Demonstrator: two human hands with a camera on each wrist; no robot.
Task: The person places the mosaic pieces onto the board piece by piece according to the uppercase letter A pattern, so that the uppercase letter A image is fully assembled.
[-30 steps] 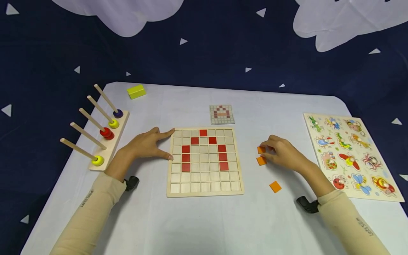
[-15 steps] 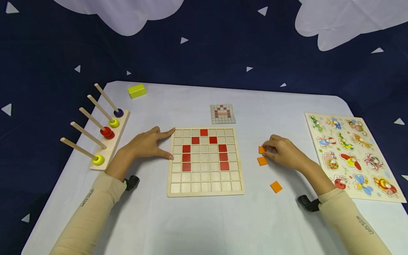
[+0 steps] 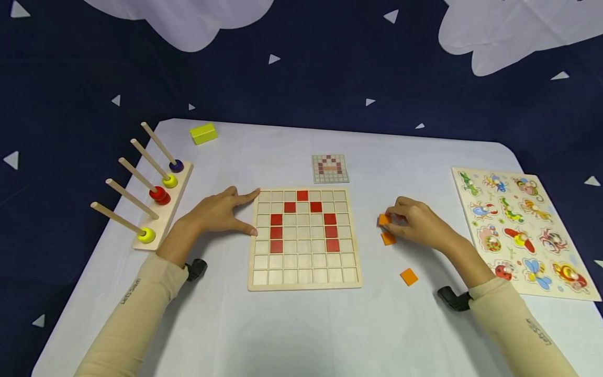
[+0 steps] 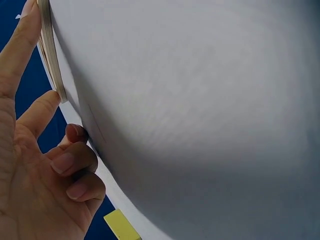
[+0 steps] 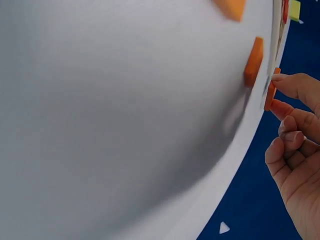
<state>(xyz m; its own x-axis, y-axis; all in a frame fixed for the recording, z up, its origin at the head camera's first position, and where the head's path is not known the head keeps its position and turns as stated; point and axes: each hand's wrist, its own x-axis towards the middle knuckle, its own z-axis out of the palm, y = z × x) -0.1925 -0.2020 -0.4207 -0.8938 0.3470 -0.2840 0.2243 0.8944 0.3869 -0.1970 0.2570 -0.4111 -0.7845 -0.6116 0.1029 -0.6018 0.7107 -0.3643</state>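
Observation:
A wooden grid board [image 3: 304,280] with several red square tiles [image 3: 276,233] set in its cells lies mid-table. My left hand [image 3: 219,213] is at its left side, thumb and index finger spread and touching the edge; the other fingers are bent in the left wrist view. To the right of the board, my right hand [image 3: 414,222] pinches an orange square tile [image 5: 270,95] between thumb and index finger. Just below that tile lies a second orange tile [image 3: 388,239], and a third orange tile [image 3: 409,276] rests nearer the front.
A small pattern card [image 3: 330,168] lies behind the board. On the left stands a peg stand [image 3: 175,201] with coloured rings, and a yellow block [image 3: 204,134] sits at the back. An animal picture puzzle [image 3: 523,230] lies at the right, beside the right forearm.
The pinched orange tile has shifted slightly left and looks a little raised and turned in my right hand. My left hand has stayed on the board's edge.

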